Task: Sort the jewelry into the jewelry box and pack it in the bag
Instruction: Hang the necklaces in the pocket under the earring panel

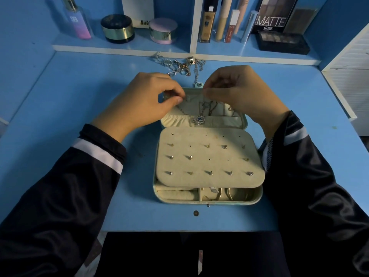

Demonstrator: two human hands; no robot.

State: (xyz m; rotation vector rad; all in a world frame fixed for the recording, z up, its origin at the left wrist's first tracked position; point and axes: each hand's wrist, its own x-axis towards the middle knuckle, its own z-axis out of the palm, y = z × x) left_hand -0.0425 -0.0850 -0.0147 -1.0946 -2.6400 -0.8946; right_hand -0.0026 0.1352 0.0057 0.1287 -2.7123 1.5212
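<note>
Pale-green jewelry box (207,199) lies open on the blue tabletop (79,86), its raised lid on the far side. Both hands work at the lid's top edge. The left hand (143,102) and the right hand (237,92) each pinch thumb to forefinger on what looks to be a fine chain (186,98). It is too thin to make out fully, so I judge the step to be hanging a necklace on the lid's hooks.

To do it well, keep the chain taut between the two pinches and seat it on one hook only. Then let the slack fall straight into the gathered pocket (175,118). Other chains and a blue pendant (198,119) already hang just beside it, so tangling is the main risk.

Nearer the person, the earring panel (209,162) covers most of the base and carries many studs. It must fold flat before the box closes.

A pile of rings and chains (179,65) waits behind the lid, against the shelf (119,49). Reaching for it means passing over the upright lid. A perfume bottle (77,21), two jars (117,28) and an eyeshadow palette (283,43) stand on the shelf, well apart from the work. No bag is in view.
</note>
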